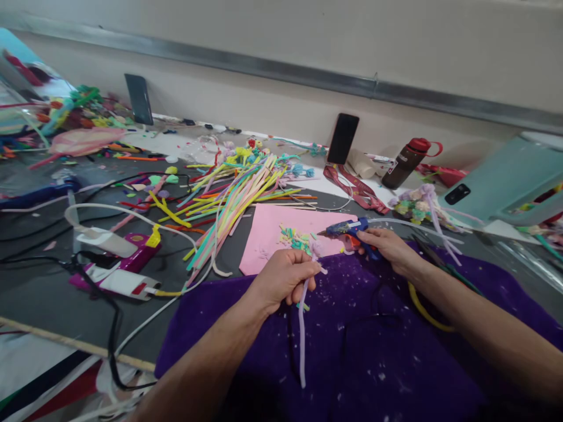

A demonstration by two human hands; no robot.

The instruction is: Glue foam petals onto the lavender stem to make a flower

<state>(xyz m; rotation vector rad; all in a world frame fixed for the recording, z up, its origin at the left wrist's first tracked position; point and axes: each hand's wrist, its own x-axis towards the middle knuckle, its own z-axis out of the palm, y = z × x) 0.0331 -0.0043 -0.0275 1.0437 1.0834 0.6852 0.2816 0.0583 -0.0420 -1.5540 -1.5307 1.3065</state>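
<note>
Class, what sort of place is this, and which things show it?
Probably a craft workbench: heaped coloured stems, a glue gun in the right hand, and small cut pieces on a pink sheet.

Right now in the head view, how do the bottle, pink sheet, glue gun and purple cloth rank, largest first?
1. Purple cloth
2. Pink sheet
3. Bottle and glue gun: too alike to rank

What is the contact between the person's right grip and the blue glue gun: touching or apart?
Touching. The head view shows the right grip closed on the rear part of the blue glue gun, no gap showing.
</note>
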